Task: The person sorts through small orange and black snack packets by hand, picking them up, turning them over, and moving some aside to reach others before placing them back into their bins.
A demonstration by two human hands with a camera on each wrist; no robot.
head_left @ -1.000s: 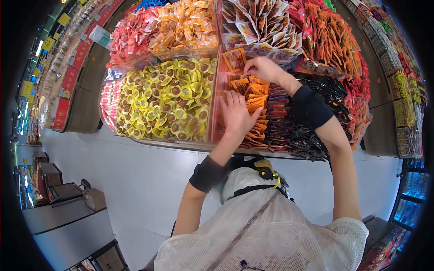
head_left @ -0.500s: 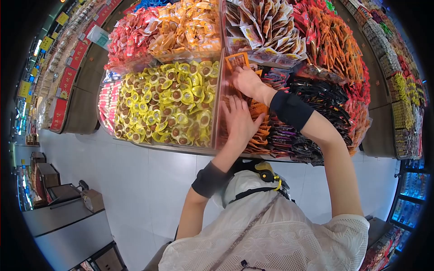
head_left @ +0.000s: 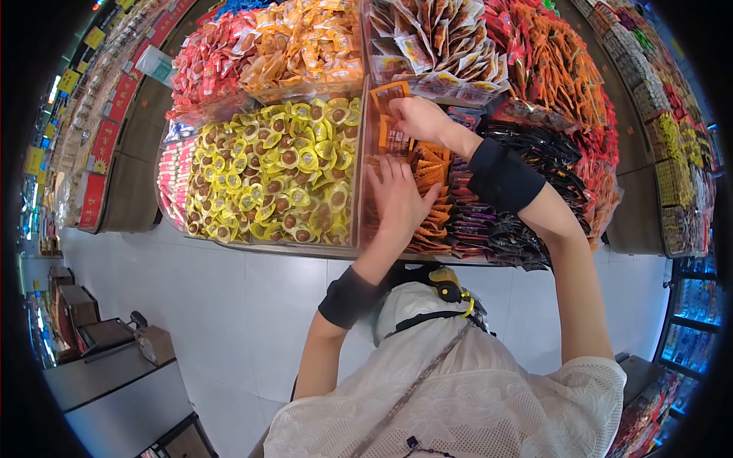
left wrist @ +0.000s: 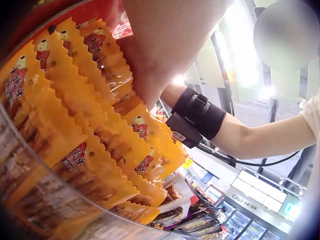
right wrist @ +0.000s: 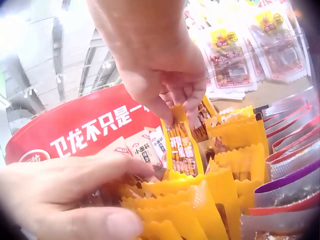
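Note:
My right hand [head_left: 429, 122] pinches the top edge of an orange packet [right wrist: 181, 146] between thumb and fingers in the right wrist view. The packet hangs upright at the back of a row of orange packets [head_left: 434, 169], beside the red divider. Nearer me, my left hand [head_left: 398, 200] rests on the row's left side with its fingers spread and fairly straight. Another orange packet [head_left: 388, 93] leans behind the right hand. In the left wrist view, serrated orange packets [left wrist: 95, 135] stand close together, with part of the left hand [left wrist: 165, 45] above.
Left of the divider lie yellow-wrapped sweets [head_left: 279, 172]. Dark packets [head_left: 534, 164] fill the bin to the right. White-edged packets [head_left: 443, 46] and red and orange packets [head_left: 561, 61] stand behind. A red printed panel [right wrist: 75, 125] borders the row.
My right hand reached down into the row, then rose slightly with an orange packet now visible beneath its fingers. The left hand has stayed nearly in place.

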